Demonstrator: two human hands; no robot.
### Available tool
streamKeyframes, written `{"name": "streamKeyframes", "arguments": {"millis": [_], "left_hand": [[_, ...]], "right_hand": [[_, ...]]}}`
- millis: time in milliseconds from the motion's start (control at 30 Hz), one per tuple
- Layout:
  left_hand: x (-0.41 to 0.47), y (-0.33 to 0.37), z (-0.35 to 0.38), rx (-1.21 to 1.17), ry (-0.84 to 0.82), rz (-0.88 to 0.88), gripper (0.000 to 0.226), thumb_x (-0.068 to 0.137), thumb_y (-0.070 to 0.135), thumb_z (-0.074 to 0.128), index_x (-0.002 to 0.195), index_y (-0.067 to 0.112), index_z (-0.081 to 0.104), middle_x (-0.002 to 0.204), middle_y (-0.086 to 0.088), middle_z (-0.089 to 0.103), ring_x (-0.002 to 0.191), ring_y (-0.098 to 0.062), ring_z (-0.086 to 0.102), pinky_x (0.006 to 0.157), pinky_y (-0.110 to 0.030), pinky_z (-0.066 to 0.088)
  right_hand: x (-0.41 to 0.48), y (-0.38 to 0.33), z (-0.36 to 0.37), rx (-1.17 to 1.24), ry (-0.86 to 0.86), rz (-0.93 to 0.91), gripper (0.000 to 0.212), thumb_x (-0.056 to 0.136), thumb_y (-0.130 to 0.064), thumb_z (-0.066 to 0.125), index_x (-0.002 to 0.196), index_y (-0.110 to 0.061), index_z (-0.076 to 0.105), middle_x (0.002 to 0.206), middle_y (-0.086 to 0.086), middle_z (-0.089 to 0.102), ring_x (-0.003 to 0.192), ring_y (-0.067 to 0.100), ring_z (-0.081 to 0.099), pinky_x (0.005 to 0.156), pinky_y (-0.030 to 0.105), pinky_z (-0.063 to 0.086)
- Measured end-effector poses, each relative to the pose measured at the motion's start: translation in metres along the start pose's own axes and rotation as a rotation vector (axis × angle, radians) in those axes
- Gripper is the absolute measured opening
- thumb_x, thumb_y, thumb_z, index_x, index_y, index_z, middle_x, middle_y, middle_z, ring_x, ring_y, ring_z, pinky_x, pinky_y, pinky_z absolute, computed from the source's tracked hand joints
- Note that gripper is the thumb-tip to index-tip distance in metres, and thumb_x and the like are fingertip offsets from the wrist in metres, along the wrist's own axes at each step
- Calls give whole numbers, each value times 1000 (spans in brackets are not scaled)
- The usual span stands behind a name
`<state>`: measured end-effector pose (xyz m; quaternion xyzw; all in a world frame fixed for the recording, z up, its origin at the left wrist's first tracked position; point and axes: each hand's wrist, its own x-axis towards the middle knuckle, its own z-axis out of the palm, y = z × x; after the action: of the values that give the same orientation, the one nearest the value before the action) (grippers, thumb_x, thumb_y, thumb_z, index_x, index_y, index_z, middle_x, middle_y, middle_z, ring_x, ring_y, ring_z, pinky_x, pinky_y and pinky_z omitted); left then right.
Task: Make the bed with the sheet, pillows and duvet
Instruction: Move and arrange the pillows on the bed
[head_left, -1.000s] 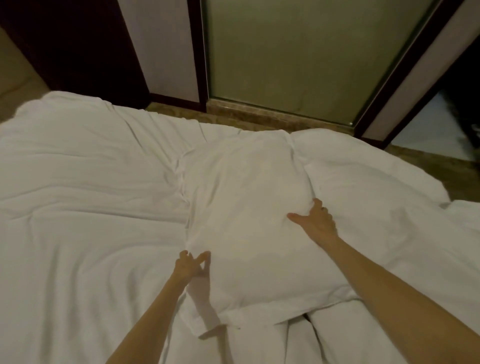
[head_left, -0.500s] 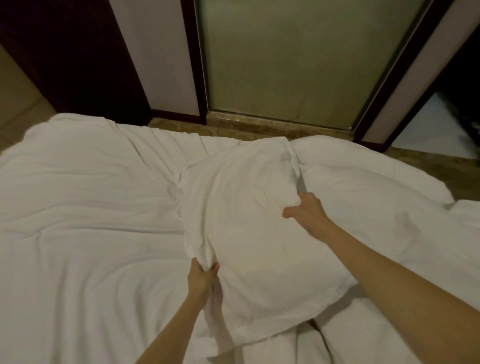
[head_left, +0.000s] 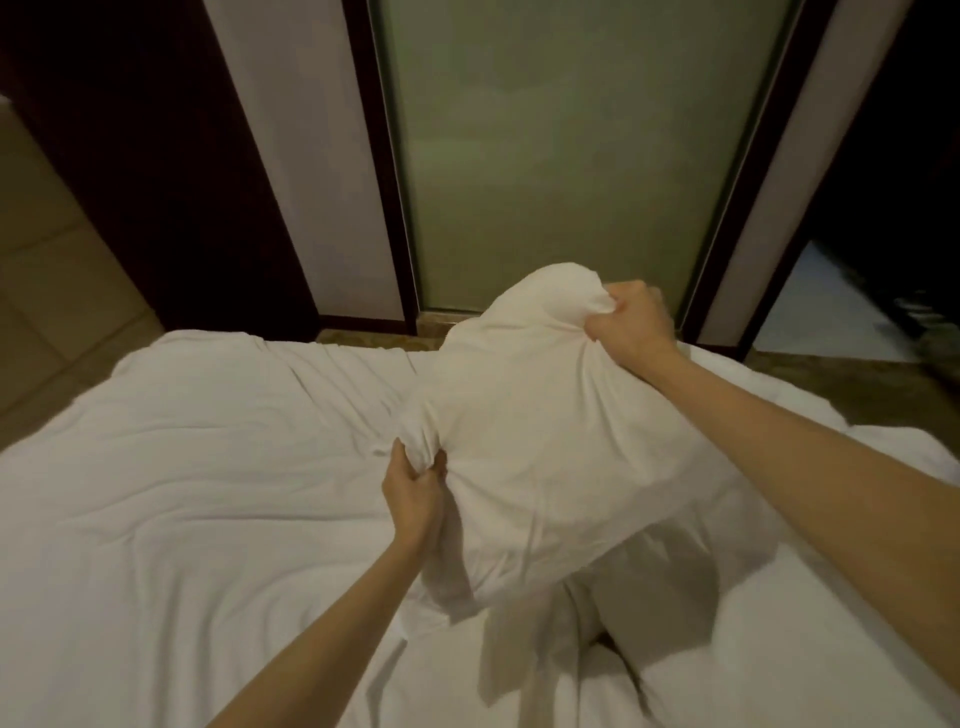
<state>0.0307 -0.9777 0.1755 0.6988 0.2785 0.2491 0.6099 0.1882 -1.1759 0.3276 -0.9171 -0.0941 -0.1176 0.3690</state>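
A white pillow (head_left: 535, 441) is lifted off the bed, tilted, its far end raised toward the glass door. My left hand (head_left: 415, 493) grips a bunch of its fabric at the near left edge. My right hand (head_left: 628, 319) grips the fabric at the upper right corner. Loose pillowcase cloth hangs from the lower end over the bed. The bed is covered by a rumpled white duvet (head_left: 182, 467), and the pillow casts a shadow on it at the lower right.
A frosted glass door (head_left: 550, 156) in a dark frame stands past the bed's far edge. A dark wood panel (head_left: 156, 156) is at the left, tiled floor (head_left: 47, 291) beside it. More white bedding (head_left: 883, 649) bunches at the right.
Both hands took hold of the pillow and lifted it off the bed; my right hand rose higher toward the door. The view tilted upward.
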Motion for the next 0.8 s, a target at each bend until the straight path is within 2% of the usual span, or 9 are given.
{"name": "streamKeyframes", "arguments": {"millis": [67, 167, 233, 300, 367, 467, 567, 700, 800], "left_hand": [[-5, 26, 7, -15, -38, 31, 53, 90, 13, 61, 140, 14, 42, 135, 4, 50, 125, -16, 45, 108, -30, 35], [-13, 60, 19, 10, -80, 107, 50, 91, 18, 61, 137, 7, 43, 135, 2, 51, 124, -19, 46, 109, -35, 35], [-23, 81, 28, 14, -109, 166, 41, 90, 18, 61, 128, 8, 48, 129, -5, 57, 118, -24, 52, 103, -38, 43], [-38, 102, 38, -19, -141, 223, 36, 89, 17, 62, 124, 15, 52, 121, 0, 60, 111, -20, 55, 96, -33, 45], [-56, 121, 47, -62, -178, 265, 39, 88, 17, 64, 126, 17, 52, 117, 5, 60, 108, -15, 55, 94, -31, 44], [-85, 143, 58, -76, -232, 332, 28, 87, 19, 65, 113, 21, 55, 102, 12, 62, 99, -14, 58, 89, -33, 47], [-115, 160, 71, -85, -276, 404, 22, 87, 21, 65, 104, 26, 52, 92, 20, 57, 91, -12, 57, 82, -32, 46], [-160, 177, 85, -55, -332, 479, 27, 89, 17, 64, 85, 36, 46, 79, 22, 49, 71, 5, 49, 62, -20, 36], [-188, 175, 98, -55, -408, 504, 10, 89, 17, 63, 94, 18, 54, 87, 7, 60, 80, -6, 55, 65, -19, 43]], "right_hand": [[-4, -6, -31, -3, 66, -13, 27, 70, -16, 61, 95, -12, 70, 79, 0, 51, 87, 32, 61, 66, 25, 34], [-17, -6, -78, 44, 137, -17, 6, 69, -17, 59, 70, -22, 62, 75, 2, 54, 73, 23, 55, 63, 26, 35], [-29, -4, -111, 79, 188, -17, 16, 66, -18, 57, 60, -29, 47, 75, -2, 49, 70, 18, 50, 62, 27, 35], [-44, -4, -145, 63, 243, -2, 20, 68, -14, 58, 67, -30, 47, 80, -4, 48, 72, 17, 49, 61, 25, 34], [-59, 1, -176, 40, 282, 8, 12, 74, -10, 59, 77, -21, 57, 84, 0, 52, 75, 20, 53, 57, 25, 35], [-85, 12, -219, 11, 362, 50, 27, 73, -18, 62, 100, -19, 66, 96, 9, 62, 93, 29, 61, 73, 33, 43], [-109, 28, -254, -7, 433, 115, 32, 74, -19, 63, 105, -25, 63, 98, 8, 61, 102, 33, 61, 79, 34, 46], [-145, 53, -293, -77, 504, 179, 22, 76, -14, 64, 96, -23, 59, 92, 8, 59, 99, 36, 62, 72, 31, 41], [-172, 79, -312, -125, 545, 244, 43, 79, -15, 65, 120, -6, 62, 113, 18, 63, 105, 38, 59, 84, 38, 47]]}}
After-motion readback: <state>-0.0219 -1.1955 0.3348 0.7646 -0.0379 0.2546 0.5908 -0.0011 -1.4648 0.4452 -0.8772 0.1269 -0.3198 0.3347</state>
